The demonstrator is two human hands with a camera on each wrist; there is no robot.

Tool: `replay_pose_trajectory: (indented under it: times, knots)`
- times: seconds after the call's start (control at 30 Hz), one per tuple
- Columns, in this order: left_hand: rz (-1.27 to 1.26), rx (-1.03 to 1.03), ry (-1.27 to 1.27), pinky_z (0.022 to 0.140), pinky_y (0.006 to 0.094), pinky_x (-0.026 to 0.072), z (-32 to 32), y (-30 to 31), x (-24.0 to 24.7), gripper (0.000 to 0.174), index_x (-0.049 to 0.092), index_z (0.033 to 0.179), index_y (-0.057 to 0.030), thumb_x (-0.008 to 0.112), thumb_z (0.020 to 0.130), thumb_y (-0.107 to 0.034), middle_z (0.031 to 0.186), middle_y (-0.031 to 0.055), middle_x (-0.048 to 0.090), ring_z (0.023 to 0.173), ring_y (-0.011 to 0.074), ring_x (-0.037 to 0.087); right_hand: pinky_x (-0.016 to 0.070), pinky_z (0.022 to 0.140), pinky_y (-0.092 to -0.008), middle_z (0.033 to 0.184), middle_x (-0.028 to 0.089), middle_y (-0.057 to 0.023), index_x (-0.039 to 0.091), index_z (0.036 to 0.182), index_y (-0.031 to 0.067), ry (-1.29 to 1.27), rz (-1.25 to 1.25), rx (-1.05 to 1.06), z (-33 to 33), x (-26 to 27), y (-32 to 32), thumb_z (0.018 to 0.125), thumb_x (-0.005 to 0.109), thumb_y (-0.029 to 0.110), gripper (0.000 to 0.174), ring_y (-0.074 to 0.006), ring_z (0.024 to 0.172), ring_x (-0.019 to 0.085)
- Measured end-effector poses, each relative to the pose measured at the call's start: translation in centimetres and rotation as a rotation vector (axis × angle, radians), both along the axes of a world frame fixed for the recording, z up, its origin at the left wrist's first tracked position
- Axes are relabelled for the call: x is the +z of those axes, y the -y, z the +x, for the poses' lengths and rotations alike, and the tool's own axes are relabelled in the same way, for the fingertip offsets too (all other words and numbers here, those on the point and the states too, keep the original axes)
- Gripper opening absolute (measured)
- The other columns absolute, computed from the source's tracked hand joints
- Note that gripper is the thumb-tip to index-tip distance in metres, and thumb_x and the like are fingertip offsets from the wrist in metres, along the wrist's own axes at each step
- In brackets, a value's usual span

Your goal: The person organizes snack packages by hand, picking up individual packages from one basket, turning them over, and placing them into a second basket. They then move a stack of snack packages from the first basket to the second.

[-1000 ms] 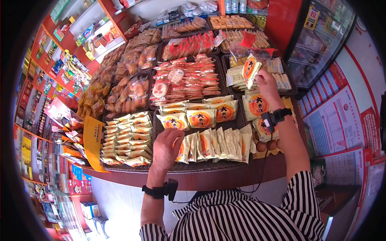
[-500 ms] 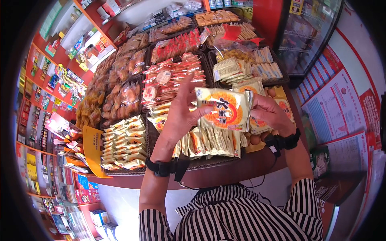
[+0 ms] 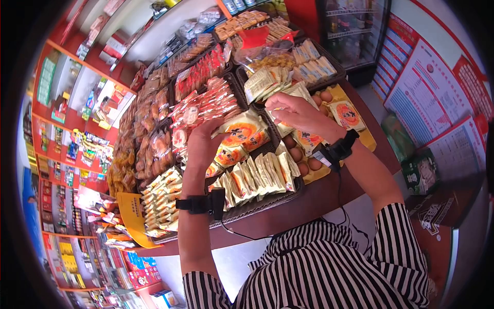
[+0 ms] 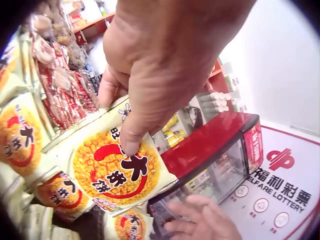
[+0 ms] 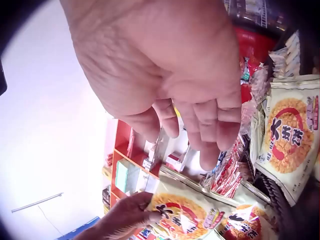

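Note:
My left hand (image 3: pixel 201 147) pinches a cream rice cracker packet (image 4: pixel 115 167) by its top edge, thumb on the front and fingers behind. The packet has an orange cracker picture and overlaps others like it over the front basket (image 3: pixel 257 203). That basket has a row of upright packets (image 3: pixel 252 177) at its near side. To the right, my right hand (image 3: pixel 298 117) holds nothing; its fingers are loosely extended, palm showing in the right wrist view. It hovers near rice cracker packets (image 5: pixel 287 135) at the right side.
Baskets of red-wrapped snacks (image 3: pixel 206 105) and bagged pastries (image 3: pixel 154 147) fill the counter behind and left. Brown eggs (image 3: pixel 296 154) sit on yellow card (image 3: pixel 366 139) at the right. A glass-door fridge (image 3: pixel 350 36) stands at the back right.
The right hand brought a packet from the back right to the middle, where both hands met on it. Now the left has it over the front basket, and the right has let go and drawn away.

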State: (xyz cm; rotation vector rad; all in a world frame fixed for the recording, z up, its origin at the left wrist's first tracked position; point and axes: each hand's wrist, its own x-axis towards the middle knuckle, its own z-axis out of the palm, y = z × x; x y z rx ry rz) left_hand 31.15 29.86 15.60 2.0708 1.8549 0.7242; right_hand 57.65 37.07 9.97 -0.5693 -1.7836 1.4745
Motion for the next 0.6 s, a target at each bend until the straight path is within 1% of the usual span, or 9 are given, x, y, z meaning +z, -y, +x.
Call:
replay_pose_trajectory:
  times: [0.1,0.17,0.23,0.27,0.33,0.37,0.47,0.53,0.6]
  knots:
    - [0.027,-0.030,-0.064,0.078,0.0336,0.0473,-0.9,-0.8,-3.5,0.034,0.063,0.101,-0.0029,0.070,0.068,-0.007,0.097,0.0129,0.065,0.088,0.0277,0.063,0.0485,0.076,-0.0260,0.105,0.056,-0.0077,0.050,0.110,0.0023,0.068,0.029,-0.012,1.3,-1.2,0.1,0.091,0.052,0.019,0.026,-0.0109,0.091,0.055]
    - [-0.020,-0.033,-0.022,0.078,0.0346,0.0469,-0.6,-1.2,-5.4,0.033,0.062,0.101,-0.0040,0.069,0.069,-0.008,0.096,0.0139,0.065,0.088,0.0306,0.061,0.0489,0.075,-0.0266,0.102,0.057,-0.0079,0.049,0.110,0.0016,0.085,0.041,-0.016,2.2,-2.5,0.2,0.090,0.053,0.017,0.026,-0.0115,0.087,0.056]
    - [-0.069,-0.027,-0.056,0.078,0.0351,0.0470,0.0,-1.6,-6.5,0.032,0.062,0.101,-0.0044,0.068,0.070,-0.009,0.097,0.0146,0.065,0.088,0.0311,0.061,0.0493,0.073,-0.0274,0.100,0.058,-0.0087,0.050,0.109,0.0009,0.141,-0.027,-0.020,2.8,-3.6,0.6,0.090,0.054,0.015,0.023,-0.0119,0.086,0.057]
    - [-0.072,-0.026,-0.055,0.078,0.0351,0.0470,0.2,-1.8,-7.2,0.032,0.062,0.101,-0.0044,0.068,0.070,-0.009,0.097,0.0146,0.065,0.088,0.0311,0.061,0.0490,0.075,-0.0276,0.099,0.059,-0.0094,0.051,0.107,0.0001,0.208,-0.097,-0.044,3.2,-2.4,1.3,0.090,0.054,0.013,0.021,-0.0129,0.089,0.058]
    - [-0.088,0.011,-0.085,0.078,0.0349,0.0471,0.4,-2.2,-8.3,0.036,0.062,0.103,-0.0023,0.073,0.070,-0.012,0.099,0.0152,0.065,0.093,0.0292,0.062,0.0485,0.076,-0.0278,0.098,0.060,-0.0093,0.052,0.106,0.0003,0.210,-0.042,-0.065,3.5,-4.0,1.2,0.089,0.054,0.012,0.021,-0.0135,0.091,0.058]
    - [-0.092,0.012,-0.087,0.078,0.0349,0.0471,0.6,-2.3,-8.3,0.036,0.062,0.103,-0.0023,0.073,0.070,-0.012,0.099,0.0152,0.065,0.093,0.0292,0.062,0.0480,0.078,-0.0280,0.098,0.060,-0.0093,0.052,0.105,0.0005,0.213,0.017,-0.087,3.5,-4.5,1.1,0.089,0.054,0.012,0.020,-0.0142,0.092,0.058]
    - [-0.114,0.073,-0.168,0.078,0.0359,0.0470,0.8,-2.4,-8.1,0.036,0.062,0.103,-0.0032,0.073,0.071,-0.016,0.099,0.0149,0.065,0.093,0.0303,0.062,0.0468,0.082,-0.0280,0.097,0.061,-0.0087,0.053,0.105,0.0011,0.211,-0.031,-0.052,3.4,-5.4,0.9,0.087,0.055,0.009,0.020,-0.0149,0.093,0.058]
    - [-0.107,0.027,-0.188,0.076,0.0386,0.0471,0.2,-2.4,-7.8,0.034,0.063,0.103,-0.0084,0.070,0.072,-0.020,0.095,0.0121,0.066,0.089,0.0310,0.061,0.0474,0.079,-0.0298,0.094,0.063,-0.0103,0.054,0.102,0.0006,0.195,0.005,-0.071,3.1,-5.8,0.9,0.086,0.056,0.012,0.020,-0.0179,0.090,0.060]
    - [-0.132,0.010,-0.180,0.076,0.0387,0.0472,-0.7,-2.4,-7.6,0.034,0.063,0.103,-0.0091,0.069,0.072,-0.021,0.095,0.0120,0.066,0.089,0.0310,0.061,0.0480,0.077,-0.0317,0.090,0.064,-0.0119,0.055,0.098,0.0002,0.178,0.038,-0.090,2.7,-6.1,0.8,0.084,0.057,0.014,0.020,-0.0209,0.087,0.063]
